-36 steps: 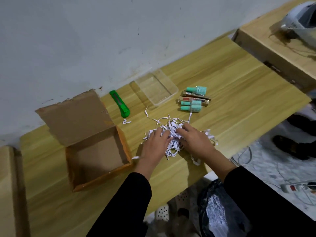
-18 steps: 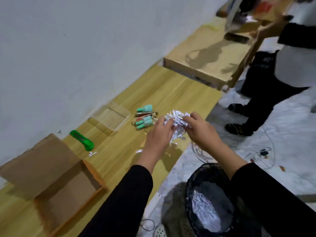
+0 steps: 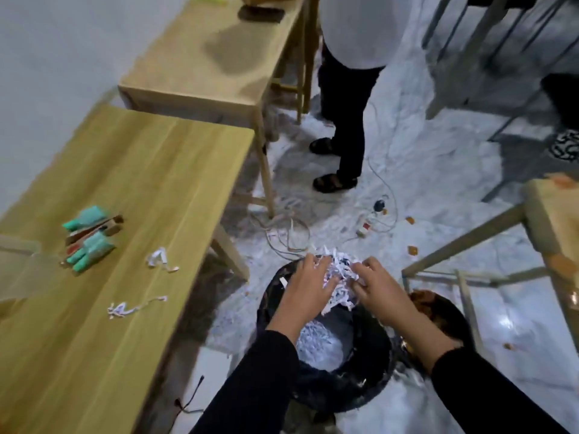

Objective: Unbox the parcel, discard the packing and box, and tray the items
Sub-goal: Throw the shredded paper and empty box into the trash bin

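- Fingers (image 3: 319,270) of the left hand (image 3: 305,292) and of the right hand (image 3: 380,288) were curled from both sides round a wad of shredded paper (image 3: 340,272), holding it between them
- Both hands hung over the mouth of a black-lined bin (image 3: 372,364) on the floor, just off the table's edge
- More shredded paper lay inside that bin, below the wad
- Two small scraps of shred (image 3: 159,261) stayed on the table (image 3: 150,170), well apart from the hands
- Teal-capped items (image 3: 89,242) lay bunched on the table near its left side, beside a clear tray (image 3: 18,270) only partly in view
- A second dark bin (image 3: 438,314) stood just right of the first
- Another person's legs (image 3: 347,120) stood farther off on the floor, past the table
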Tool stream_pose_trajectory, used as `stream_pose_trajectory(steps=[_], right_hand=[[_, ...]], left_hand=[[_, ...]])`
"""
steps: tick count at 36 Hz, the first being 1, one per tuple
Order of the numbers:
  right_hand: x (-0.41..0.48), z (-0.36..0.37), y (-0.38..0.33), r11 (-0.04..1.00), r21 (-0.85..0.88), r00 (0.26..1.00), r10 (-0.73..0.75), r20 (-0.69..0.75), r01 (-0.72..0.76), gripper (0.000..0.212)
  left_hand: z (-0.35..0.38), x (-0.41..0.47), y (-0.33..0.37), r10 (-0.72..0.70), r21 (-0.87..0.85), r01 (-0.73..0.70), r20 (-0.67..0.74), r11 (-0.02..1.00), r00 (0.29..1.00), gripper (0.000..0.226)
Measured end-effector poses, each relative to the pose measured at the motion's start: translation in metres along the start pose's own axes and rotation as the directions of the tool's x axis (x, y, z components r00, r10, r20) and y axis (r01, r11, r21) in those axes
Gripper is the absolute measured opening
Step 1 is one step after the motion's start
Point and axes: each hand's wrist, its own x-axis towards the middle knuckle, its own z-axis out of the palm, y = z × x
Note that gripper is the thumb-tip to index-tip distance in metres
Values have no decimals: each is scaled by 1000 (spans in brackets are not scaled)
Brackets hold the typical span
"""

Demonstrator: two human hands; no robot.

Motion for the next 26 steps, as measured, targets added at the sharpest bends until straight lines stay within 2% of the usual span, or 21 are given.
stream_pose_trajectory(steps=[4,10,14,21,26], right_hand=[[-2,28,32,995,60,992,71,107,-77,27],[4,50,52,989,81,960,96,262,-121,50],[7,59,54,994,35,938,85,336,-103,61],[15,47,33,999,-21,944,46,325,-41,58],[35,18,-11,999,5,968,-46,247,46,55]], left_hand=[[41,4,-6,-79,6,79,142,997,987,53],[70,9,-19,-130,79,114,234,990,964,52],[72,8,-25,-150,91,129,276,987,949,51],[49,4,-30,-173,96,154,241,983,955,43],[-1,-3,-28,-185,46,181,92,982,978,37]])
